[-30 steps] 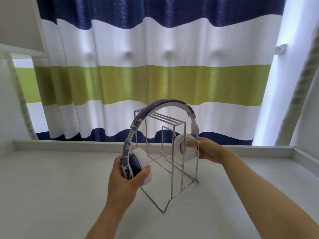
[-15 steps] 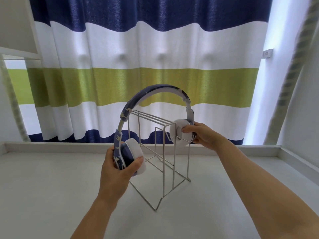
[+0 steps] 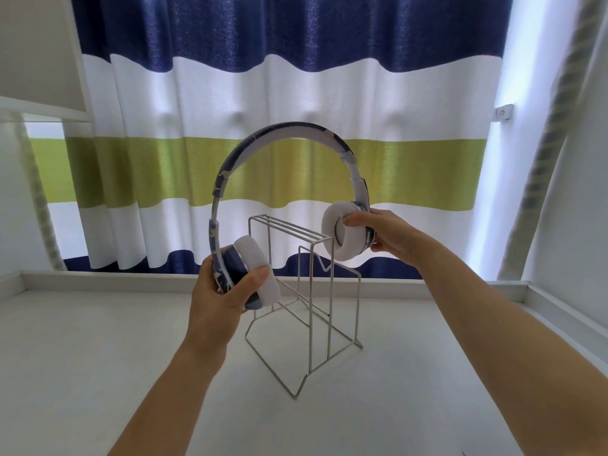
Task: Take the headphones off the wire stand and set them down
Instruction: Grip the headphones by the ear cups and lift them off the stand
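Head view: blue-and-white patterned over-ear headphones with white cushions [image 3: 283, 149] are held in the air above the thin silver wire stand [image 3: 306, 304], headband arch well clear of its top rails. Left hand [image 3: 223, 297] is wrapped around the lower-left earcup; right hand [image 3: 385, 238] pinches the upper-right earcup, which sits just beside the stand's top corner. Lift-off step looks basically done. Next move likely calls for carrying both cups sideways or toward the person, clear of the wires, then lowering onto the white tabletop [image 3: 82, 357].
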